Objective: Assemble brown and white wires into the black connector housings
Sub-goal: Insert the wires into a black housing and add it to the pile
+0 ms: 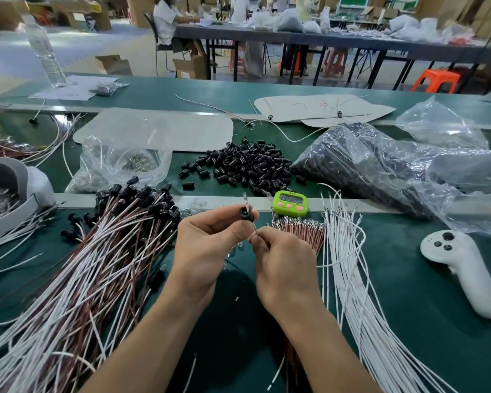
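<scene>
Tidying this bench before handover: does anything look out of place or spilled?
A white handheld controller lies on the green mat right of the white wires, not a wiring part. A stray housing sits apart from the black housing pile. The left hand pinches one connector housing, the right hand a wire.

You face a green workbench (403,293). Beyond it, a long grey table (352,42) on black legs runs across the hall, with an orange stool (435,80) and pink stools (335,61) beneath. Open cardboard boxes (190,66) sit on the pale floor (9,52), under even, bright light.
</scene>
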### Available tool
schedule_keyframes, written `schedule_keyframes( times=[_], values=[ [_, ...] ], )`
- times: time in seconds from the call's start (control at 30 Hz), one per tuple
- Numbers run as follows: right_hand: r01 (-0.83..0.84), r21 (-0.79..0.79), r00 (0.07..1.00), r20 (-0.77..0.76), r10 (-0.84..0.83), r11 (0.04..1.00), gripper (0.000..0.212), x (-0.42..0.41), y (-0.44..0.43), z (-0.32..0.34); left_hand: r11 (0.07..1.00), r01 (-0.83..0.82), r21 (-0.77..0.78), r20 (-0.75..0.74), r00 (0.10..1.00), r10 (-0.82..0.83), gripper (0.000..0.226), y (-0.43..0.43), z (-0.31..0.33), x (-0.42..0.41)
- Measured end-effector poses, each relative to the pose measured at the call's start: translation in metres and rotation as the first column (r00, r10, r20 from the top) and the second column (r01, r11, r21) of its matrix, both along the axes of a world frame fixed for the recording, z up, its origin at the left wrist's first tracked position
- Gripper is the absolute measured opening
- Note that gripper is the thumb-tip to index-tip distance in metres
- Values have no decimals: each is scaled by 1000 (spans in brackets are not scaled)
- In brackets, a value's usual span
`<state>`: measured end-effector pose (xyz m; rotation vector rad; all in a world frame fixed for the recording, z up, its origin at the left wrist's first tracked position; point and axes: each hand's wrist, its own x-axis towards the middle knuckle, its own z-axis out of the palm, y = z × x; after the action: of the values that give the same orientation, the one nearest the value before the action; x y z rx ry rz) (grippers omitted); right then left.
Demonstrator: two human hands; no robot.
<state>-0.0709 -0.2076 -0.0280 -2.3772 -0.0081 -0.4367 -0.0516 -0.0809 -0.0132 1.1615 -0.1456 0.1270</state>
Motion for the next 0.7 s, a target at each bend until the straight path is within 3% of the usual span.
schedule_keyframes(
  times=[0.33,0.5,0.6,0.7],
  values=[
    [19,9,998,-65,-18,1000,27,2,-1,3,995,33,-98,-45,998,-38,24,1,0,1],
    [-22,-22,998,-65,20,1000,22,3,-5,1,991,113,-76,-50,992,-117,24,-3,1,-2],
    [-41,100,999,37,37,994,9,1,-5,3,989,134,-56,-24,991,-135,25,-3,0,-2],
    [-25,205,990,141,-4,979,18,0,-4,6,994,110,-28,12,994,-109,25,0,-1,-1]
  ],
)
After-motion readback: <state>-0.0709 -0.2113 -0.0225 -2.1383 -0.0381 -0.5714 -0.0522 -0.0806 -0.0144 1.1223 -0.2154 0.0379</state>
